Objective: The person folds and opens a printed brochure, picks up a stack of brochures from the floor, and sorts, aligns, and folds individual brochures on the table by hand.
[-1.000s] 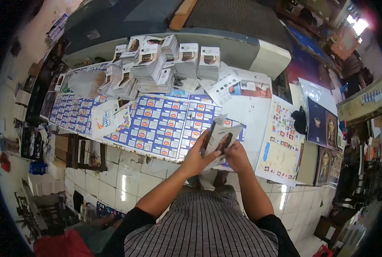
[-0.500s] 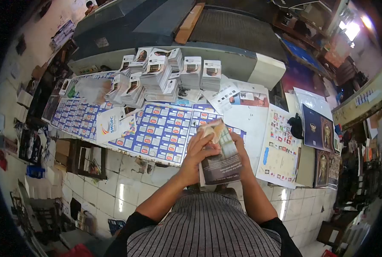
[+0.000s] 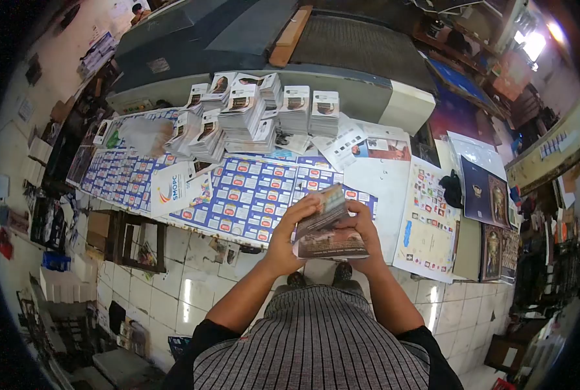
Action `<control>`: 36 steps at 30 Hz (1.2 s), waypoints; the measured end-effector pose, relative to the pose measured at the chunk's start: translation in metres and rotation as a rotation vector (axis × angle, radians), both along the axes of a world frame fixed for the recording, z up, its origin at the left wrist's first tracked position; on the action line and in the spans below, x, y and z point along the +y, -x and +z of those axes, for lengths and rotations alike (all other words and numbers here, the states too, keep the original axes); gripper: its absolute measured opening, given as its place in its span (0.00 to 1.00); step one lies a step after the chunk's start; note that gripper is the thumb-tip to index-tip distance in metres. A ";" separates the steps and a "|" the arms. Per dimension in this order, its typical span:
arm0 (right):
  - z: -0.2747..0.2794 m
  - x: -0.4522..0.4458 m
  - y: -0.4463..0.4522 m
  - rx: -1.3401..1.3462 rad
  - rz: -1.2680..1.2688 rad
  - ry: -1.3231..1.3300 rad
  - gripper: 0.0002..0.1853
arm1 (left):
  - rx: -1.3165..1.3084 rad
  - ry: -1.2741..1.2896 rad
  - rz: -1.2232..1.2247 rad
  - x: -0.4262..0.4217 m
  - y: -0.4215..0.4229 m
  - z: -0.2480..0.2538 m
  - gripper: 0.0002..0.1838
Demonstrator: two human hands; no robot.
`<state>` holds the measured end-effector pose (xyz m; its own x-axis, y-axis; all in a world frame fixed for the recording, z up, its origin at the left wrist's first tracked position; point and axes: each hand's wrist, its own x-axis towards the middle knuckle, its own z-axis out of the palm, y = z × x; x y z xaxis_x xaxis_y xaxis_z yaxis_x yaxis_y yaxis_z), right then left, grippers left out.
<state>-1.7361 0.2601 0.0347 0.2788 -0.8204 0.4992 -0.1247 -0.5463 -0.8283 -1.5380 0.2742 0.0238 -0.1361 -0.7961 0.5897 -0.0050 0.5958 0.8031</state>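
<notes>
Between my hands, in front of my chest, is a bundle of printed leaflets (image 3: 325, 227), bent, with dark print and a coloured picture showing. My left hand (image 3: 288, 235) grips the left side, its fingers over the top edge. On the right side my right hand (image 3: 366, 235) is closed round the leaflets, its fingers bent over them. Beneath them lies a blue printed sheet (image 3: 257, 195) on the table. Stacks of leaflets (image 3: 241, 107) stand farther back, left of centre.
A white SMOPC sheet (image 3: 173, 188) lies at the left, near a clear plastic bag (image 3: 143, 135). At the right are a sheet of small pictures (image 3: 426, 221), a black object (image 3: 451, 188) and a dark blue folder (image 3: 487, 193). A large grey machine (image 3: 238, 39) stands behind.
The leaflets have gone from white faces showing, to a dark picture cover facing up, to a bent bundle. Both hands have shifted their hold on them.
</notes>
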 end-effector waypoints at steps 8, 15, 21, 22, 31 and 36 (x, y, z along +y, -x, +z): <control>0.011 0.015 -0.017 0.242 -0.185 -0.063 0.17 | 0.133 -0.300 0.567 0.005 0.019 -0.011 0.43; 0.001 0.010 -0.034 0.328 -0.072 0.028 0.24 | 0.117 -0.524 -0.032 0.019 0.030 -0.019 0.30; -0.031 0.002 -0.006 0.337 -0.489 -0.150 0.34 | 0.611 -0.783 0.150 -0.018 0.000 -0.044 0.19; -0.049 -0.009 0.006 0.345 -0.582 -0.229 0.34 | 0.607 -0.829 0.023 -0.019 -0.010 -0.051 0.19; -0.212 -0.059 0.043 0.309 -0.246 -0.901 0.22 | -0.541 -0.612 0.650 -0.049 -0.015 -0.204 0.34; -0.201 -0.058 0.033 0.443 -0.361 -0.884 0.25 | -1.272 -0.374 0.139 -0.039 -0.036 -0.224 0.41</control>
